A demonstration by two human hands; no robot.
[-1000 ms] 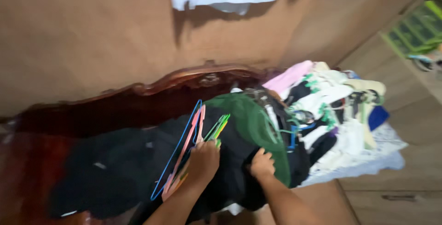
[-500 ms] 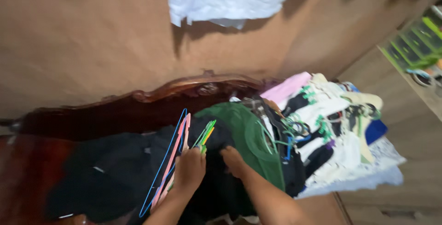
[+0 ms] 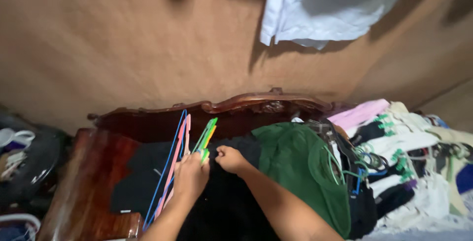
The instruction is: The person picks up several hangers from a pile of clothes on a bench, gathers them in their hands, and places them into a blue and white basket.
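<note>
The left hand (image 3: 189, 177) is closed around a bundle of thin wire hangers (image 3: 183, 154), blue, pink, green and yellow, held upright with the hooks at the palm and the loops fanning up and to the left. A second ago this bundle lay lower over the dark cloth; it is now raised and closer to the carved wooden headboard (image 3: 231, 107).

The right hand (image 3: 230, 159) has come in from the green garment's edge, where it rested a second ago, to a point just beside the left hand. Its fingers are curled and pinching the top of the black garment (image 3: 217, 206) that lies on the bed below both arms. In my judgement the grip marks the collar or shoulder seam being gathered, with a hanger from the bundle close enough to meet it.

To the right of the black cloth lies a green garment (image 3: 300, 164), already on a green hanger. Farther right is a heap of mixed clothes on hangers (image 3: 409, 167), white, pink and dark. A white cloth (image 3: 320, 9) hangs on the brown wall (image 3: 123, 44) beyond the headboard.
</note>
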